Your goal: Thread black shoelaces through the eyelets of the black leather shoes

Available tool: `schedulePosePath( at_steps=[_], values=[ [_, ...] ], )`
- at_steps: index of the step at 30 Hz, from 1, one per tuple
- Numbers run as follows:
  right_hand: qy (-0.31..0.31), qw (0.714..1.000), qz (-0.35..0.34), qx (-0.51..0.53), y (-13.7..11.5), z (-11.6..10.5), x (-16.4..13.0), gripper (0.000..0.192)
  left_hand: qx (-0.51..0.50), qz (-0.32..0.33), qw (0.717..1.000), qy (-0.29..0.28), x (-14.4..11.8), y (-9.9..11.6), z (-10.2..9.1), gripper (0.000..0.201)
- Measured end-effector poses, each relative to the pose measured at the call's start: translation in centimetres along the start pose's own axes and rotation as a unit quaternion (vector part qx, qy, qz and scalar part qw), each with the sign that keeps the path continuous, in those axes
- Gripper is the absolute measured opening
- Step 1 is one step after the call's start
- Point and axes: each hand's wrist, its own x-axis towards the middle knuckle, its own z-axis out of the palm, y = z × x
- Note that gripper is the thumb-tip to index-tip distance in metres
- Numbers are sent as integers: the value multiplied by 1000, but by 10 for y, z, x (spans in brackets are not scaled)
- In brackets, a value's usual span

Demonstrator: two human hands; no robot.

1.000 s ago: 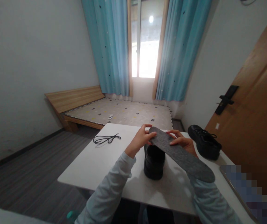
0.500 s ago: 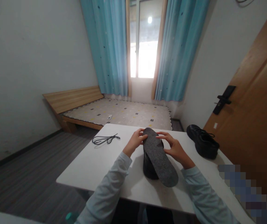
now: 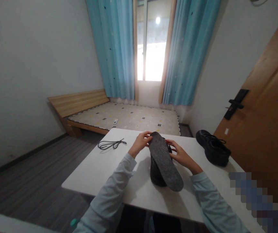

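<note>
A dark grey felt insole (image 3: 165,161) slants over a black shoe (image 3: 156,174) on the white table, hiding much of the shoe. Its near end sticks out past the shoe toward me. My left hand (image 3: 142,142) pinches the insole's far end from the left, thumb on top. On the other side my right hand (image 3: 179,153) is bent around the insole's right edge, thumb and fingers against it and close to the shoe's side. Whether some of those fingers also press on the shoe cannot be told.
A loop of black shoelace (image 3: 112,144) lies at the table's (image 3: 87,174) left. The second black shoe (image 3: 213,147), laced, rests at the right edge by a wooden door (image 3: 257,129). Beyond the table is a bed (image 3: 129,113) with a white remote (image 3: 115,121).
The insole's near end has swung slightly left and away from me. My right fingers have shifted a little at its edge. The whole view has moved slightly.
</note>
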Motion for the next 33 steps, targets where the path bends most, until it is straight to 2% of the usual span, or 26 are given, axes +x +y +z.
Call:
schedulePosePath(
  at_steps=[7,14,18,23,29,33],
  values=[
    [-5,1000,9,-5,6,0,0,46,8,18,999,-48,6,-10,-14,30],
    [-26,999,17,-9,9,-2,-1,42,50,22,997,-47,14,-9,-39,30],
    [-29,999,31,-1,9,-2,-2,44,66,30,997,-39,18,-4,-59,30],
    [-33,999,32,16,10,-3,-3,43,83,40,996,5,25,-3,-89,34],
    [-30,999,31,23,8,-2,-4,41,99,16,995,22,37,-15,-126,40],
    [-30,999,32,20,7,-2,-4,40,180,-12,983,31,46,-28,-151,37]
  ],
)
